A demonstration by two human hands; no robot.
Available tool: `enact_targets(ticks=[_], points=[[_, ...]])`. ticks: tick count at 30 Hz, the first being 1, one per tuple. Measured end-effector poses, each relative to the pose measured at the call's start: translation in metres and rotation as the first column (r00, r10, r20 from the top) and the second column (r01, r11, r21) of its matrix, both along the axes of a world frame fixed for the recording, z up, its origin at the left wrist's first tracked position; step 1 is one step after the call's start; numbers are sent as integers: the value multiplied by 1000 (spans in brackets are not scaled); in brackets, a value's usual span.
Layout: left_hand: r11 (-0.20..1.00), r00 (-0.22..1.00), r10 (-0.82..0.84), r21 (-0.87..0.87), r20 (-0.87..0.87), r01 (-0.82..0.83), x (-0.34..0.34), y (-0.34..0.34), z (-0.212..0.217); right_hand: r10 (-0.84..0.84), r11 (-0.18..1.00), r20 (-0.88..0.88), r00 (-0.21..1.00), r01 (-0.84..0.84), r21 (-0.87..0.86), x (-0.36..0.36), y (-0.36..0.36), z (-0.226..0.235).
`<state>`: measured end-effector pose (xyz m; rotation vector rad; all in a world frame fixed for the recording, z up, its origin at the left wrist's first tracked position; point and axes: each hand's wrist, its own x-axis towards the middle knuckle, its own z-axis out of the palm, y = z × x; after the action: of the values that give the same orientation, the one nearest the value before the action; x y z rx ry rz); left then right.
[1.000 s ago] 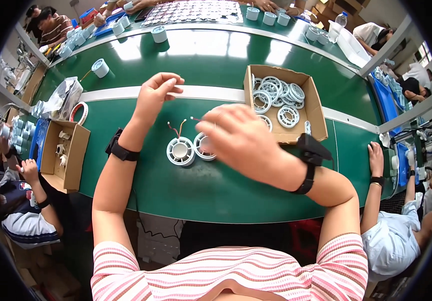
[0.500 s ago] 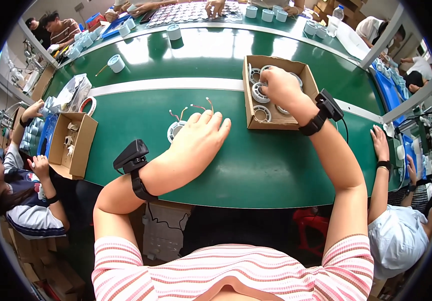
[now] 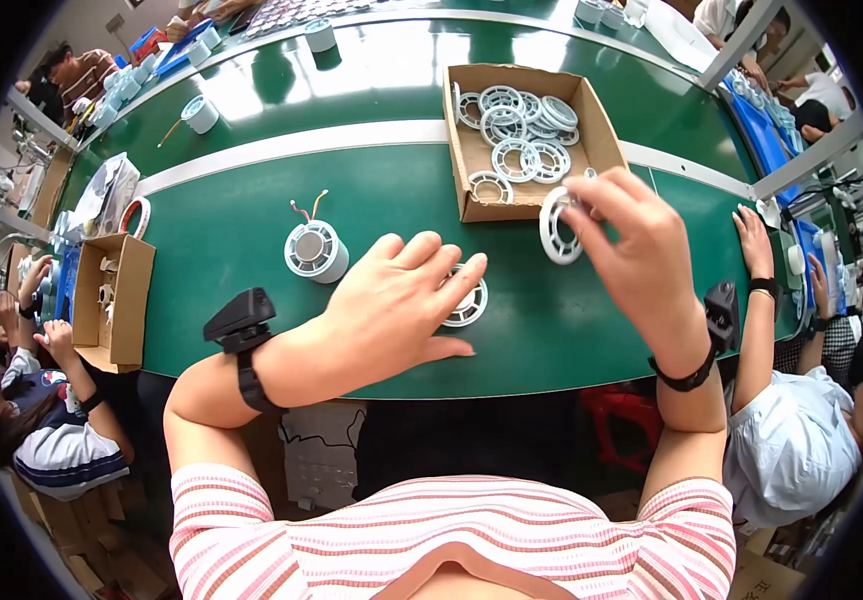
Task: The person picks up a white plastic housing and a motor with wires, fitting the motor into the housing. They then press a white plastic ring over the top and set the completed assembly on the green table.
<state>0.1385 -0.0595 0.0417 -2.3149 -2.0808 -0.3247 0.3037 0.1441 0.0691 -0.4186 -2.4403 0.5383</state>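
Observation:
My right hand (image 3: 636, 235) pinches a white slotted plastic ring (image 3: 551, 238), held on edge beside the near right corner of a cardboard box (image 3: 496, 212). Several similar pale rings (image 3: 516, 160) lie in that box. My left hand (image 3: 381, 305) is open, palm down, with fingers spread over a second white slotted round part (image 3: 470, 306). The hand partly covers this part, and I cannot tell whether it presses on it. Left of that hand stands a pale blue cylindrical motor-like unit (image 3: 319, 257) with a grey round centre and thin wires rising behind it.
A second cardboard box (image 3: 131, 310) with small white pieces stands at the left, near a roll of tape (image 3: 134, 216). A white rail (image 3: 351, 134) crosses the green table (image 3: 251, 330). More blue cups (image 3: 200, 114) stand beyond it. Co-workers sit on both sides.
My right hand has come out of the box with a ring. My left hand has shifted a little to the right, and the wired unit now shows beside it. The view has shifted too.

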Motion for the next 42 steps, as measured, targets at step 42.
enact_targets(ticks=[42], points=[[939,-53,328,-320,943,123,5,2,-51,351,792,-66,934,-334,-511,15,-63,-57]])
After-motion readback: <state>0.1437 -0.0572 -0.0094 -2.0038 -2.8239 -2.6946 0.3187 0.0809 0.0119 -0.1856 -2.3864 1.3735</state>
